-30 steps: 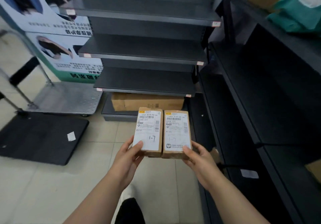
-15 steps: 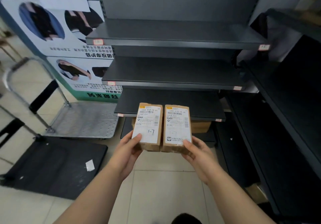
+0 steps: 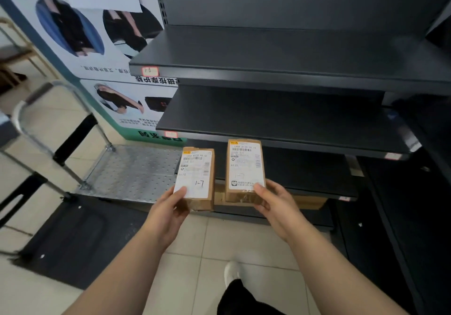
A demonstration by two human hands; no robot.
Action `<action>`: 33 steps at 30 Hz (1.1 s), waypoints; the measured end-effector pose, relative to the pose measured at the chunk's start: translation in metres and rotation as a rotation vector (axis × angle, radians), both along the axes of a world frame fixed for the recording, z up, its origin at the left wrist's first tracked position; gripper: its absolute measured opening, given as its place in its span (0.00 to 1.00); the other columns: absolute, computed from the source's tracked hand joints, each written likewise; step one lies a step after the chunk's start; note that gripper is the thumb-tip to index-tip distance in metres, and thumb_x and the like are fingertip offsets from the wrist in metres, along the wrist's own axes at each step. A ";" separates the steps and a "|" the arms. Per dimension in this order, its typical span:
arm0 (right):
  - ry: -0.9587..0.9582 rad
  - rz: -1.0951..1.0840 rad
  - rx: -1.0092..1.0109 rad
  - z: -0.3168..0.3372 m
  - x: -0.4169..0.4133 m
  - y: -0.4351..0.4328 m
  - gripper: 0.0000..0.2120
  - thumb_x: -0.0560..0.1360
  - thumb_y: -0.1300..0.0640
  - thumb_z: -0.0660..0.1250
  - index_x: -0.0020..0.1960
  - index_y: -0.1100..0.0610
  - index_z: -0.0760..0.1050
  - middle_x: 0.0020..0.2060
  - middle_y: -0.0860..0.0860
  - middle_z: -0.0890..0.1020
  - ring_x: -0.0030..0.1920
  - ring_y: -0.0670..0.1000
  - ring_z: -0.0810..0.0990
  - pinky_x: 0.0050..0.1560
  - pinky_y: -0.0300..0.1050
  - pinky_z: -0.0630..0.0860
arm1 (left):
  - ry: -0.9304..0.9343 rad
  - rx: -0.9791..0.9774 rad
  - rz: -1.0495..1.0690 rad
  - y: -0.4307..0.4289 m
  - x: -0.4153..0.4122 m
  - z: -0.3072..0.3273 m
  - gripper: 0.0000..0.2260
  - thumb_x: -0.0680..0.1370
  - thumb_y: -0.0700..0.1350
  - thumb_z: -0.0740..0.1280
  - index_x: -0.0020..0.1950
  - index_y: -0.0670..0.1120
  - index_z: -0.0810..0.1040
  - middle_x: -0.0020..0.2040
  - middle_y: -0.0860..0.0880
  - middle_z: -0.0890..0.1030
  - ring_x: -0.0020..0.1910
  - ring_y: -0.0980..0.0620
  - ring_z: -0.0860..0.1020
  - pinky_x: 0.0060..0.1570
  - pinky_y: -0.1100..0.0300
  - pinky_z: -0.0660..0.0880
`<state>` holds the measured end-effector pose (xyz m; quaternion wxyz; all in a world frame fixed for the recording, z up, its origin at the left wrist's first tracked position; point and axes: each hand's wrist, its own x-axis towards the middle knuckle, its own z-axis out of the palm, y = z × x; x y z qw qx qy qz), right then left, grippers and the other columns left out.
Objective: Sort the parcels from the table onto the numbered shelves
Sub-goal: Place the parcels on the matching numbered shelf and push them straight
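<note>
I hold two small brown cardboard parcels with white shipping labels. My left hand (image 3: 168,211) grips the near end of the left parcel (image 3: 197,178), whose label bears a handwritten "1-7". My right hand (image 3: 273,203) grips the near end of the right parcel (image 3: 245,168), which sits a little higher and farther forward, a gap between the two. Behind them stands a dark grey shelf unit: an upper shelf (image 3: 280,70) with a red-bordered tag (image 3: 150,71), a middle shelf (image 3: 280,134) with a tag (image 3: 170,134), and a lower shelf (image 3: 312,187).
A metal platform trolley (image 3: 131,170) stands on the tiled floor at left, a black mat (image 3: 73,239) in front of it. A poster board (image 3: 92,46) leans beside the shelves. A large cardboard box (image 3: 310,202) lies under the lowest shelf. More dark shelving (image 3: 415,204) runs along the right.
I have stepped closer to the shelf unit and the view has risen. The two parcels, held side by side before, have parted; the right one has moved forward toward the shelves.
</note>
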<state>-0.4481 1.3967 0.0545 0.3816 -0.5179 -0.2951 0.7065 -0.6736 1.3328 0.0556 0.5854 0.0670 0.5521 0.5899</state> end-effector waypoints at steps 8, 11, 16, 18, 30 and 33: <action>-0.146 0.129 -0.013 0.000 -0.039 0.126 0.29 0.72 0.53 0.72 0.69 0.54 0.68 0.59 0.52 0.79 0.58 0.52 0.79 0.63 0.53 0.74 | -0.001 -0.067 0.081 0.096 -0.036 0.008 0.13 0.80 0.42 0.64 0.65 0.42 0.73 0.58 0.43 0.81 0.56 0.46 0.80 0.56 0.53 0.75; -0.156 0.134 -0.019 0.000 -0.053 0.156 0.27 0.72 0.53 0.72 0.69 0.53 0.69 0.59 0.52 0.79 0.59 0.52 0.78 0.64 0.52 0.74 | -0.008 -0.064 0.087 0.122 -0.045 0.007 0.14 0.80 0.42 0.65 0.65 0.43 0.73 0.58 0.43 0.81 0.57 0.46 0.81 0.57 0.52 0.76; -0.159 0.099 -0.034 -0.002 -0.073 0.187 0.23 0.74 0.54 0.71 0.67 0.54 0.70 0.58 0.52 0.79 0.58 0.51 0.78 0.61 0.49 0.75 | -0.006 -0.068 0.097 0.158 -0.065 0.001 0.14 0.79 0.41 0.65 0.65 0.44 0.73 0.57 0.43 0.83 0.55 0.46 0.82 0.53 0.53 0.80; -0.175 0.112 -0.023 -0.003 -0.082 0.199 0.23 0.74 0.55 0.70 0.67 0.54 0.69 0.57 0.51 0.79 0.56 0.50 0.78 0.58 0.47 0.76 | 0.017 -0.076 0.089 0.173 -0.074 -0.002 0.11 0.79 0.41 0.65 0.62 0.45 0.75 0.54 0.43 0.83 0.52 0.47 0.83 0.46 0.56 0.81; -0.567 0.064 0.135 -0.022 -0.153 0.226 0.22 0.75 0.47 0.68 0.65 0.54 0.69 0.58 0.50 0.78 0.56 0.50 0.78 0.52 0.43 0.78 | 0.553 -0.174 -0.190 0.242 -0.126 -0.024 0.24 0.80 0.52 0.64 0.74 0.46 0.66 0.61 0.47 0.79 0.59 0.47 0.78 0.65 0.48 0.71; -0.690 0.048 0.210 -0.025 -0.170 0.225 0.23 0.77 0.48 0.65 0.68 0.55 0.66 0.62 0.52 0.77 0.59 0.51 0.77 0.49 0.38 0.73 | 0.800 -0.177 -0.277 0.252 -0.134 -0.028 0.22 0.81 0.51 0.61 0.74 0.46 0.66 0.64 0.46 0.78 0.60 0.47 0.77 0.61 0.52 0.72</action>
